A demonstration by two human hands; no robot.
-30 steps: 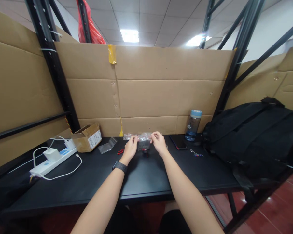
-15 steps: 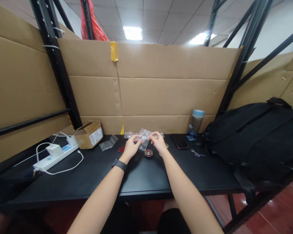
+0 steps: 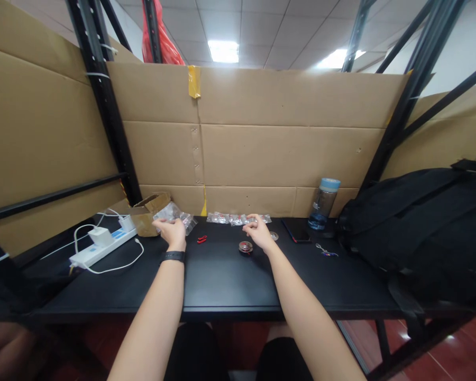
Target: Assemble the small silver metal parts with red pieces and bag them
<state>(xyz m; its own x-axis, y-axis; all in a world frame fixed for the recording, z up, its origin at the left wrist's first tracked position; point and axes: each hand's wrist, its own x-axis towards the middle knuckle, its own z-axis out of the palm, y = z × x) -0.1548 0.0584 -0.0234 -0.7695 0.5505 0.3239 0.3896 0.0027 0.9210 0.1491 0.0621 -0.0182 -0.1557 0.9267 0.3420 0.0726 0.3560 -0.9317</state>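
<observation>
My left hand [image 3: 171,233] is in front of the small cardboard box, its fingers closed on a crumpled clear plastic bag [image 3: 168,212]. Another clear bag [image 3: 189,223] lies just right of this hand, partly behind it. My right hand [image 3: 258,233] hovers over the desk with thumb and fingers apart, and I see nothing between them. Behind it runs a row of small clear packets [image 3: 222,218] with reddish bits inside. A small round spool [image 3: 245,247] rests on the desk to the left of my right wrist. Beyond that wrist lies a pale ring-shaped spool [image 3: 274,236].
Red-handled snips [image 3: 202,239] lie between my hands. The cardboard box [image 3: 145,219] and a white power strip [image 3: 103,248] with cables stand left. To the right are a phone [image 3: 296,230], a water bottle [image 3: 324,203], a beaded cord [image 3: 326,251] and a black backpack [image 3: 420,227].
My left hand has moved left to the box with the crumpled plastic bag, away from my right hand. The right hand stays near the packets, off the bag. The view has shifted slightly.
</observation>
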